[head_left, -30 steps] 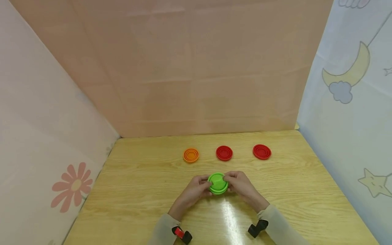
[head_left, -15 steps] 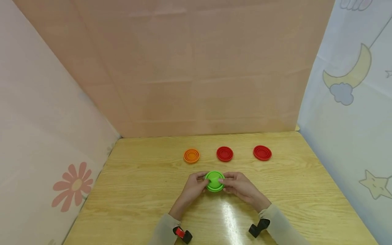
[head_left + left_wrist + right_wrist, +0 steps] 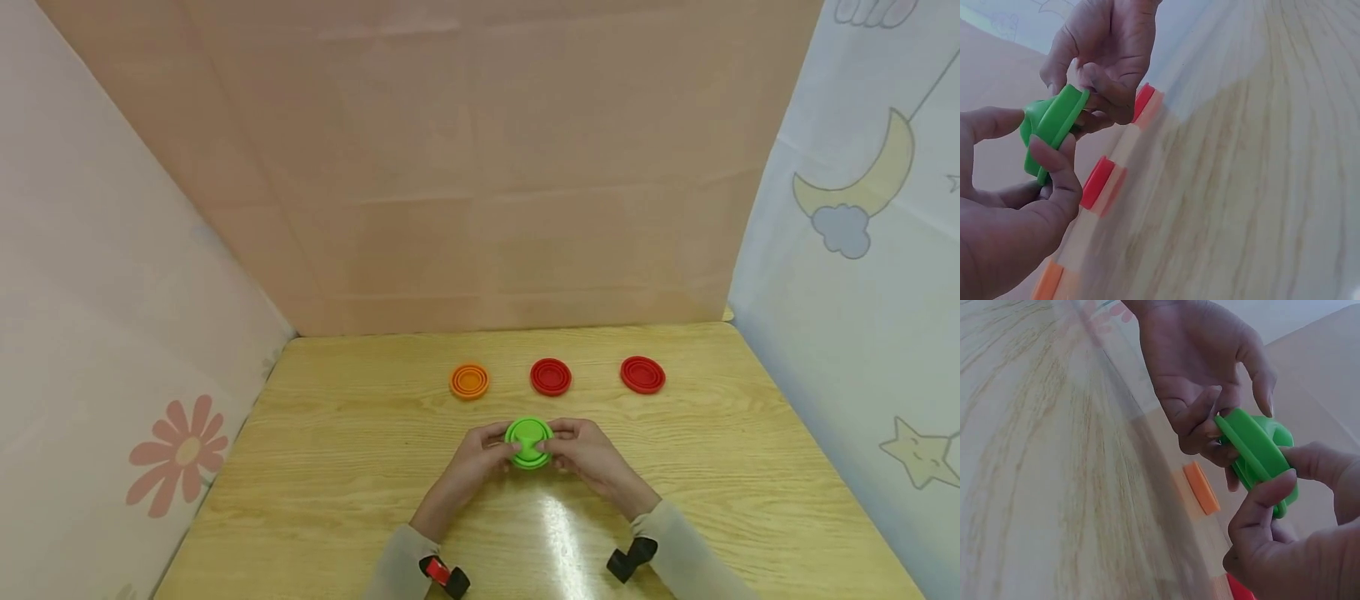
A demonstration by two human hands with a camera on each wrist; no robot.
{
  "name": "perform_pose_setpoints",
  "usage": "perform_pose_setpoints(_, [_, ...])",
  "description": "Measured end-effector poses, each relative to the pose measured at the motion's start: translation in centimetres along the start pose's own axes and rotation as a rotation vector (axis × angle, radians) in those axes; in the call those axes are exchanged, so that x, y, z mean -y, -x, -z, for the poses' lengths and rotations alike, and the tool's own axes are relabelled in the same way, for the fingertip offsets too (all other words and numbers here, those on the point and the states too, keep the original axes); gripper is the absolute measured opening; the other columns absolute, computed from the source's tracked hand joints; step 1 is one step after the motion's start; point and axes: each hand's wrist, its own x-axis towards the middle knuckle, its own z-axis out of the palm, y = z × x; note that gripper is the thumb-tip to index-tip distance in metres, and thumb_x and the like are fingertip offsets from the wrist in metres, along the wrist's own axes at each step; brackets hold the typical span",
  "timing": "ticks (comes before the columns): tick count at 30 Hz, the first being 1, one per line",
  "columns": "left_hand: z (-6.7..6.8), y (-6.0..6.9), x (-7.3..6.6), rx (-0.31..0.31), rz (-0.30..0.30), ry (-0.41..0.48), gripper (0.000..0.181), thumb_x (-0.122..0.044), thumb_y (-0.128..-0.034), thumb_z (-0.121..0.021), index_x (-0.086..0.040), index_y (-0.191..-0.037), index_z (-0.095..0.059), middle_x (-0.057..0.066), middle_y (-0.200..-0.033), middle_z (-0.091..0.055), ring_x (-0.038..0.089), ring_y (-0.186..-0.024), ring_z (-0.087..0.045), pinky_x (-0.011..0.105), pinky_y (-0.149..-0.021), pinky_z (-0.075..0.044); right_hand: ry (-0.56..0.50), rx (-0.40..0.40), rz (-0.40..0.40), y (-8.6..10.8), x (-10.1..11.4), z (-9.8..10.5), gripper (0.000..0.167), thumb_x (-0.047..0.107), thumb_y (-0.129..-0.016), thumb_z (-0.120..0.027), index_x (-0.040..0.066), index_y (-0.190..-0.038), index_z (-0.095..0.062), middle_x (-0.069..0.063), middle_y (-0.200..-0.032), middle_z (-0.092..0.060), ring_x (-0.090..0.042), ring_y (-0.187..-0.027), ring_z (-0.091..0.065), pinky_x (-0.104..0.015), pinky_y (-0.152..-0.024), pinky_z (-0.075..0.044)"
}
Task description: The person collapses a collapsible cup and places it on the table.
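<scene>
A green collapsible cup (image 3: 528, 429), round and squat with stepped rings, is held above the table between both hands. My left hand (image 3: 476, 457) pinches its left side, thumb on the face turned toward me. From the opposite side my right hand (image 3: 592, 458) pinches the rim in the same way. In the left wrist view the cup (image 3: 1057, 125) is seen edge-on, a bulge rising from its middle beside the thumb. The right wrist view shows the cup (image 3: 1257, 453) with fingers curled behind its wide rim. Its far face is mostly hidden.
Beyond the hands, an orange collapsed cup (image 3: 469, 382), a red one (image 3: 551, 377) and another red one (image 3: 642, 375) lie flat in a row on the wooden table (image 3: 337, 450). A tan cloth backdrop (image 3: 480, 208) rises behind them, with pale patterned sheets at both sides.
The green cup shifts slightly left, then a little back right, staying in both hands. Both thumbs now lie closer together over its middle. The other cups stay in place.
</scene>
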Motion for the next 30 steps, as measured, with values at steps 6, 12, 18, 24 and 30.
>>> perform_pose_setpoints(6, [0.02,-0.16,0.22,-0.021,-0.004,-0.027,0.052,-0.012,-0.0967,-0.073,0.001,-0.145,-0.059,0.010,-0.124,-0.072,0.004,-0.084,-0.064,0.019,-0.070,-0.052,0.025,0.016,0.004,-0.18,-0.09,0.05,0.046,0.006,-0.095,-0.070,-0.015,-0.133,-0.055,0.004,-0.099,-0.073,-0.004,-0.079,-0.065,-0.018,-0.069,-0.056])
perform_pose_setpoints(12, [-0.07,-0.33,0.28,-0.076,-0.008,-0.076,0.052,-0.012,-0.0953,-0.074,-0.001,-0.144,-0.061,0.014,-0.129,-0.069,0.005,-0.087,-0.066,0.018,-0.071,-0.054,0.034,0.052,0.024,-0.33,-0.14,0.10,0.056,0.010,-0.098,-0.069,-0.017,-0.142,-0.047,-0.001,-0.112,-0.071,-0.007,-0.094,-0.070,-0.022,-0.081,-0.061])
perform_pose_setpoints(18, [-0.09,-0.49,0.40,-0.096,0.013,-0.059,0.050,-0.012,-0.0948,-0.074,-0.003,-0.143,-0.062,0.014,-0.128,-0.070,0.012,-0.101,-0.074,0.023,-0.084,-0.063,0.076,0.024,0.038,-0.45,-0.17,-0.01,0.062,0.013,-0.097,-0.074,-0.015,-0.145,-0.047,-0.003,-0.117,-0.070,-0.008,-0.095,-0.069,-0.024,-0.081,-0.061])
perform_pose_setpoints(24, [-0.34,-0.53,0.25,-0.109,-0.006,-0.098,0.045,-0.008,-0.0932,-0.074,0.000,-0.137,-0.067,0.012,-0.114,-0.074,0.008,-0.089,-0.071,0.020,-0.075,-0.061,0.152,-0.076,0.028,-0.59,-0.11,-0.48,0.058,0.015,-0.092,-0.081,-0.011,-0.138,-0.059,-0.005,-0.111,-0.075,-0.010,-0.087,-0.068,-0.024,-0.073,-0.060])
perform_pose_setpoints(30, [-0.59,-0.50,0.23,-0.130,-0.003,-0.124,0.044,-0.004,-0.0921,-0.074,0.001,-0.135,-0.068,0.012,-0.109,-0.073,0.009,-0.086,-0.070,0.020,-0.073,-0.061,0.204,-0.137,0.009,-0.75,-0.11,-0.82,0.055,0.015,-0.088,-0.084,-0.008,-0.134,-0.063,0.000,-0.102,-0.075,-0.011,-0.079,-0.064,-0.023,-0.063,-0.055])
